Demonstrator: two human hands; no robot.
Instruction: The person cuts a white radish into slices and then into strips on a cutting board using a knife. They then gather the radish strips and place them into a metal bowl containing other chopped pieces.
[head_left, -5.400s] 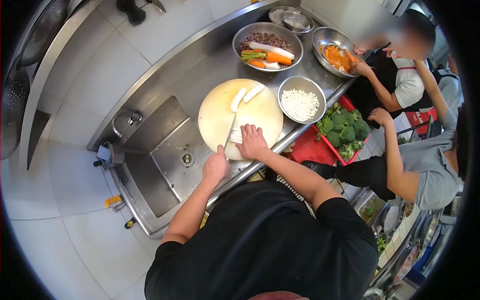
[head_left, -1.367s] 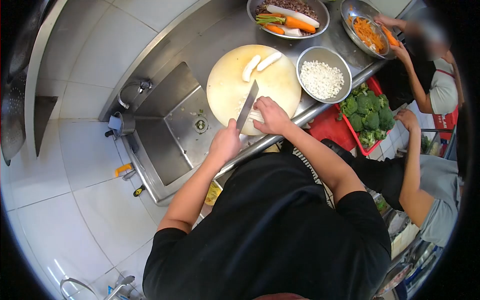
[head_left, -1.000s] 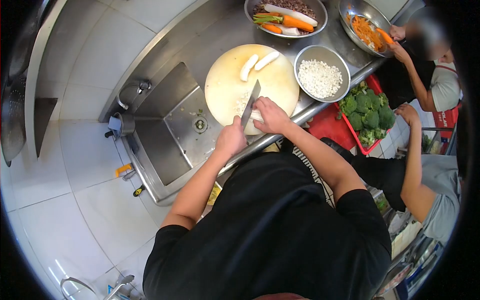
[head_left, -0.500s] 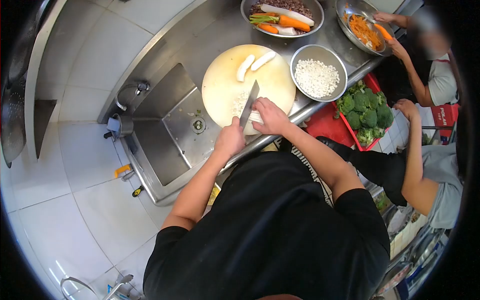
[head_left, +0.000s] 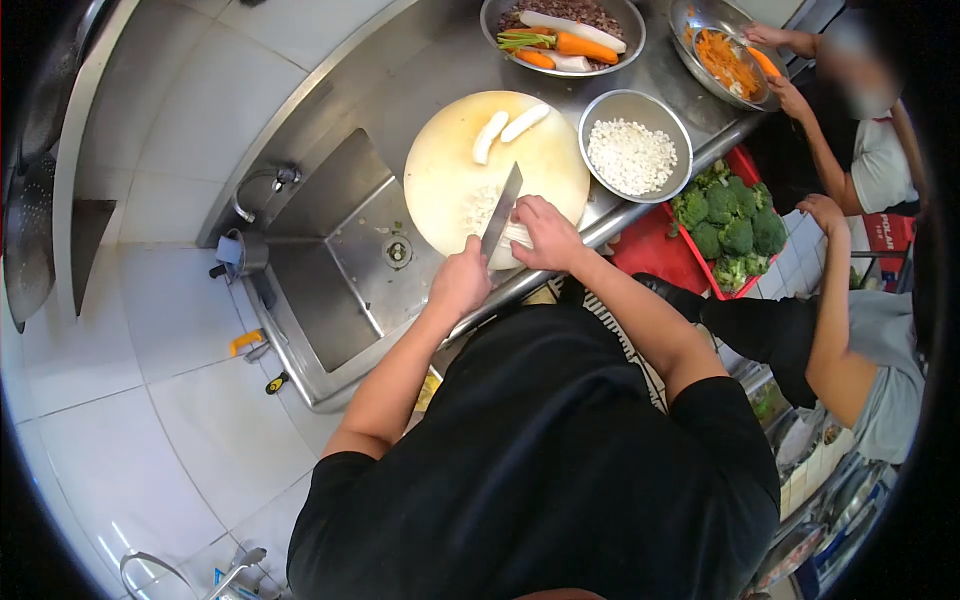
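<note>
My left hand [head_left: 462,282] is closed round the handle of a kitchen knife [head_left: 504,207], its blade pointing away from me over the round cutting board [head_left: 435,150]. With bent fingers my right hand [head_left: 550,238] presses on strips of white radish [head_left: 519,234], just right of the blade. Small diced pieces [head_left: 478,210] lie left of the knife. Two longer peeled white pieces, one slanting [head_left: 489,137] and one nearer the board's far edge [head_left: 525,123], rest beyond the blade. My fingers partly hide the strips.
Right of the board stands a metal bowl of white dice [head_left: 632,157]. Behind is a bowl with carrots [head_left: 588,46]. A sink [head_left: 330,290] lies left, a red crate of broccoli [head_left: 735,222] right. A co-worker's hands [head_left: 790,98] hold a carrot over shredded carrot; another person's arm [head_left: 832,290] is nearby.
The knife and my right hand have shifted very slightly to the right. The other person's raised hand at the right has moved a little upward.
</note>
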